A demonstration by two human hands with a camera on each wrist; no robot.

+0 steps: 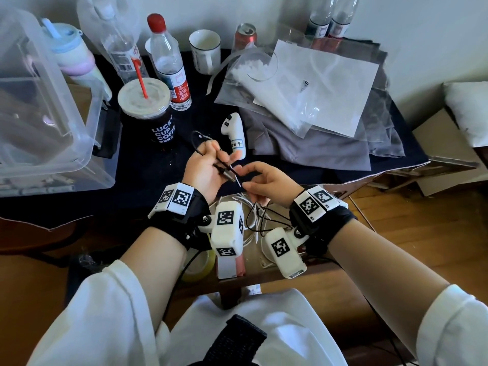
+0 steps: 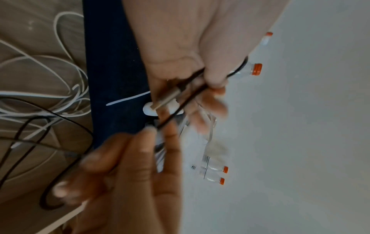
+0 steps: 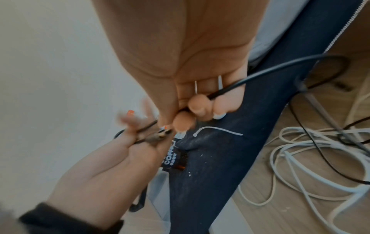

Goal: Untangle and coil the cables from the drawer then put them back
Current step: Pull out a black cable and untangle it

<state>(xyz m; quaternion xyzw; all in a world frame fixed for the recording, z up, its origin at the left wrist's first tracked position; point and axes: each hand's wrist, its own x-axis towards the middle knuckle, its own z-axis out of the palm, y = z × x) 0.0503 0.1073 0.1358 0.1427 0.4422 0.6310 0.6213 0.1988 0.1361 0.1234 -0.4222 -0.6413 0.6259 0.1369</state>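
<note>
Black cable [image 1: 224,165]: judged light, thin and limp, so that it is expected to sag and spring out of any loop not pinned; it is held above the dark table cloth [image 1: 148,165], with a small loop [image 1: 196,137] standing past the left fingers

Metal plug [image 2: 169,99]: judged stiff and smooth, the one rigid part; it is seen lying across the left palm, pointing toward the right hand

Where to take hold: the cable is best pinned just behind the plug and drawn along its jacket, as judged from its softness; the plug itself is likely to slip

Left hand [image 1: 204,165]: curled round the black cable, the turns and the plug being pinched between thumb and fingers; it is not spread wide

Right hand [image 1: 266,180]: closed in a light pinch on the running length of the black cable, close beside the left hand; in the right wrist view the cable is seen passing under the curled fingers [image 3: 197,105] and trailing off toward the drawer

White cables [image 3: 312,159]: left in loose tangled loops in the open drawer [image 1: 261,260] below the hands, with more black cord lying across them; judged equally soft and prone to snagging

White cable tie [image 3: 218,131]: seen lying on the cloth just below the hands

Stage: the black cable is judged to be partly coiled, with nothing yet put back
</note>
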